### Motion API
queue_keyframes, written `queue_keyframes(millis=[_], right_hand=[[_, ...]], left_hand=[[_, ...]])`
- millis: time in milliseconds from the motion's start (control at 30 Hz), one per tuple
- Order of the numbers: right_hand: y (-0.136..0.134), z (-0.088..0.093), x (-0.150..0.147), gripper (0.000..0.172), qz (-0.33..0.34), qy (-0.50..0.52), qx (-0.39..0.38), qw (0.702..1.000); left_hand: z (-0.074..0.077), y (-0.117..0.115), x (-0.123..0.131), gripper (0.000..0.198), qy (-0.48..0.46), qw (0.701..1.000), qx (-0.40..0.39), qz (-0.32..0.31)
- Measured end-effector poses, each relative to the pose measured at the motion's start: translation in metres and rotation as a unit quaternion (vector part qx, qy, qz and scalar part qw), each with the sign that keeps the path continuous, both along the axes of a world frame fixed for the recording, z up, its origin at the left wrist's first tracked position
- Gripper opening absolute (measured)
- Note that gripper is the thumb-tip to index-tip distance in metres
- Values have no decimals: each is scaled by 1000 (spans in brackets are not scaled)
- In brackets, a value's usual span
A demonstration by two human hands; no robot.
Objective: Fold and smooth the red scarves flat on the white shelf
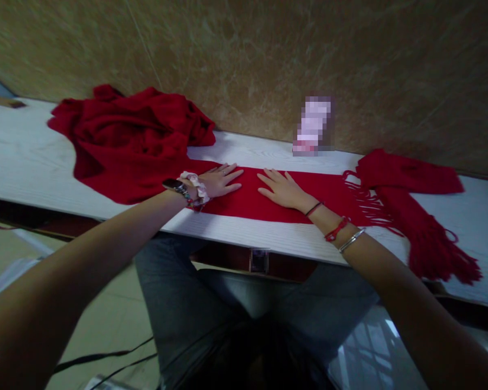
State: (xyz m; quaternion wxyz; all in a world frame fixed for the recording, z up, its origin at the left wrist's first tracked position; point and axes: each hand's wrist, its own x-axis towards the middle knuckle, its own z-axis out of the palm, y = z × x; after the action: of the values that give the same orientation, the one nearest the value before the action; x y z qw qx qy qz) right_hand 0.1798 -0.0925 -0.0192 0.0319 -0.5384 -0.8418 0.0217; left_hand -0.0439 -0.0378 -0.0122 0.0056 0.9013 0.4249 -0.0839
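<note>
A red scarf [248, 203] lies flat along a narrow white tabletop, its fringed end to the right. My left hand [218, 181] rests palm down on it with the fingers apart. Facing it across a small gap, my right hand [283, 189] also presses flat on the cloth, fingers spread. To the left the red fabric continues into a crumpled heap [138, 124]. Beside the fringe on the right lies a folded red scarf [406, 179], whose own tassels hang toward the front edge.
A blurred pinkish phone-like object [312, 125] leans against the brown marbled wall [236, 65] behind the white tabletop [244, 233]. A thin brown item [2, 101] lies at the far left. My legs are under the table, and black straps [106, 355] hang near the floor.
</note>
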Motion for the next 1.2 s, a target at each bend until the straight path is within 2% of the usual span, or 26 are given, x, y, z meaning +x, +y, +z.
queue_keyframes(millis=[100, 167, 233, 300, 433, 533, 767, 867, 933, 1000, 1200], right_hand=[[0, 1, 0, 58, -3, 1, -5, 1000], [0, 2, -1, 58, -4, 1, -10, 1000], [0, 3, -2, 58, -5, -1, -12, 1000], [0, 3, -3, 59, -5, -3, -12, 1000], [-2, 3, 5, 59, -11, -6, -16, 1000], [-5, 0, 30, 57, -42, -9, -14, 999], [-15, -10, 124, 57, -174, -30, -1, 984], [-15, -11, 137, 57, -211, -27, 11, 977], [-12, -9, 128, 57, -226, -19, 15, 974], [-8, -5, 107, 57, -214, -9, 16, 977], [4, 6, 22, 57, -74, 16, -5, 997]], left_hand=[[7, 3, 8, 55, 30, 999, -20, 10], [9, 2, 19, 51, 31, 1000, -4, 2], [7, -2, 31, 47, 10, 1000, 22, -8], [2, -8, 40, 47, -17, 999, 36, 12], [-7, -19, 43, 50, -38, 998, 31, 48], [-9, -19, 38, 50, -40, 998, 30, 40], [-11, -16, 37, 50, -48, 997, 45, 42], [-12, -16, 37, 51, -54, 997, 49, 35], [-12, -15, 36, 51, -55, 997, 48, 37], [-10, -14, 34, 51, -54, 997, 42, 40], [-10, -12, 29, 50, -54, 997, 43, 29]])
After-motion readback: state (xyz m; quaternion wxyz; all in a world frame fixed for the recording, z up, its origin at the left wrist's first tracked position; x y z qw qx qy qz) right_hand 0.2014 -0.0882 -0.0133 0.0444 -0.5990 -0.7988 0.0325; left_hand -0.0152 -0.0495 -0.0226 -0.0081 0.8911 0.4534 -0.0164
